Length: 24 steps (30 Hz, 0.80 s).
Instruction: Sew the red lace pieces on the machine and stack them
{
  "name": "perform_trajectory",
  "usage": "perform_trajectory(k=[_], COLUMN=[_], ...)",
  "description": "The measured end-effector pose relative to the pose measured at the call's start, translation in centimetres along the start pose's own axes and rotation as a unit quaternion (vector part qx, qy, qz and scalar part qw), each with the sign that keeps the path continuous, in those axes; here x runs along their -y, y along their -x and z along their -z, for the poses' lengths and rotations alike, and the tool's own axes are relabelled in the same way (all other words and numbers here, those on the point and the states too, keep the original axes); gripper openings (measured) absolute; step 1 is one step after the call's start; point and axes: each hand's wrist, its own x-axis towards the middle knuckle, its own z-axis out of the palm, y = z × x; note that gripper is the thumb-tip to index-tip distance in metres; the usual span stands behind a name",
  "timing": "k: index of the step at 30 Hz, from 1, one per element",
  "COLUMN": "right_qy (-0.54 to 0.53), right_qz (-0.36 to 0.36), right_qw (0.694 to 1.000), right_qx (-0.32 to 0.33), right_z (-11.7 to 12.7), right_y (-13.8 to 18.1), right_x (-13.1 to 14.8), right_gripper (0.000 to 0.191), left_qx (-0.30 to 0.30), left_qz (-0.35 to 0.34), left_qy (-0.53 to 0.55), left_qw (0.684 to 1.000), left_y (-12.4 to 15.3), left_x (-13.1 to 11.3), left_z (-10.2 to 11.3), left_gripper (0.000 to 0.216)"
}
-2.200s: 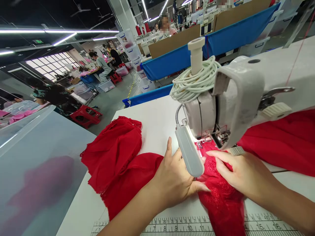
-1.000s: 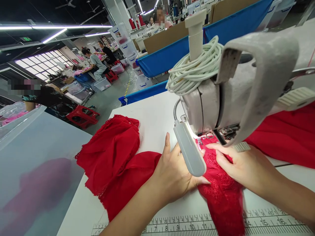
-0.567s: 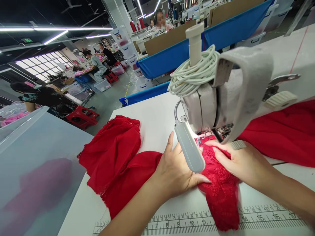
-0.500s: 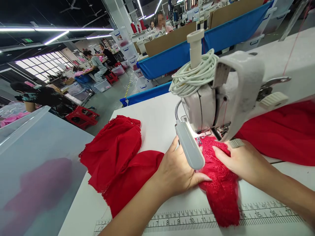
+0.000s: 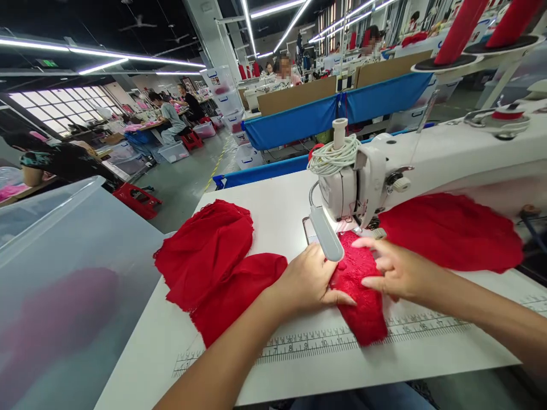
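A strip of red lace fabric (image 5: pixel 359 285) runs from under the sewing machine's needle area down over the table's printed ruler. My left hand (image 5: pixel 314 278) lies flat at the lace's left edge, thumb stretched across it; the small grey lamp (image 5: pixel 327 234) hides some fingertips. On the other side, my right hand (image 5: pixel 391 270) is slightly blurred, with its index finger and thumb apart over the lace and nothing visibly pinched. The white sewing machine (image 5: pixel 348 191) stands just beyond both hands. Its needle and presser foot are too small to make out clearly.
Red fabric pieces (image 5: pixel 213 250) lie left of my forearm, and more red fabric (image 5: pixel 453 233) spreads under the machine arm. A translucent plastic bin (image 5: pixel 128 250) stands against the table's left side. Red thread cones (image 5: pixel 461 31) rise at upper right. Several people work farther back.
The view has pulled back, showing more of the machine and table edge. My right hand has lifted its fingers apart from the lace; my left hand stays on it.
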Motion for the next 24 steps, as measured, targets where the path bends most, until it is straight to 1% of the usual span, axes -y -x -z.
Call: perform_trajectory(k=[2,3,4,6,7,8,9,10,11,12,13,14,16,18,20,21,24], right_qy=[0.012,0.002,-0.029,-0.123,-0.157,-0.164,-0.136,-0.074,0.013,0.105,0.192,0.254,0.313,0.337,0.363,0.375,0.411], right_qz=[-0.008,-0.009,-0.007,0.014,0.026,0.038,0.056,0.079,0.108,0.142,0.177,0.208,0.242,0.261,0.278,0.284,0.273], right_qw=[0.997,0.996,0.996,0.992,0.987,0.984,0.986,0.99,0.987,0.973,0.949,0.924,0.893,0.876,0.856,0.847,0.826], right_qx=[0.072,0.087,0.082,0.016,-0.021,-0.05,-0.072,-0.093,-0.118,-0.145,-0.175,-0.197,-0.215,-0.226,-0.241,-0.248,-0.272], right_z=[-0.2,-0.3,-0.4,-0.6,-0.8,-0.9,-1.0,-1.0,-0.9,-0.6,-0.3,0.3,1.8,3.4,4.4,4.5,3.3], right_y=[0.7,0.9,1.1,1.5,1.7,2.1,2.6,3.2,3.9,4.5,5.2,5.8,6.5,6.7,6.3,6.0,4.3], right_x=[-0.1,-0.1,-0.1,-0.1,-0.2,-0.3,-0.7,-1.2,-1.9,-2.7,-3.6,-4.5,-6.1,-6.9,-6.8,-6.5,-4.9], right_gripper=[0.046,0.039,0.037,0.049,0.057,0.062,0.063,0.058,0.051,0.041,0.031,0.023,0.02,0.021,0.02,0.021,0.026], left_qx=[0.024,0.034,0.044,0.061,0.067,0.07,0.069,0.064,0.055,0.043,0.028,0.014,-0.004,-0.006,-0.005,-0.008,-0.029], left_qz=[-0.001,-0.005,-0.012,-0.023,-0.022,-0.016,-0.006,0.005,0.016,0.021,0.022,0.022,0.026,0.042,0.076,0.094,0.127], left_qy=[0.015,0.023,0.032,0.042,0.041,0.034,0.019,-0.003,-0.03,-0.056,-0.078,-0.093,-0.097,-0.076,-0.035,-0.008,0.061], left_qw=[1.0,0.999,0.998,0.997,0.997,0.997,0.997,0.998,0.998,0.997,0.996,0.995,0.995,0.996,0.997,0.996,0.99], left_y=[0.1,0.2,0.2,0.1,-0.1,-0.2,-0.4,-0.6,-0.8,-1.0,-1.1,-1.2,-1.3,-1.3,-1.2,-1.2,-1.2], left_x=[0.1,0.3,0.4,0.6,0.6,0.5,0.3,0.0,-0.3,-0.7,-1.1,-1.4,-1.8,-2.0,-1.9,-1.9,-1.5], left_z=[0.5,0.7,1.0,1.4,1.5,1.6,1.6,1.6,1.5,1.3,1.1,0.9,0.5,0.6,1.1,1.5,2.4], left_gripper=[0.079,0.082,0.085,0.09,0.087,0.076,0.061,0.043,0.027,0.018,0.015,0.015,0.02,0.02,0.02,0.02,0.021])
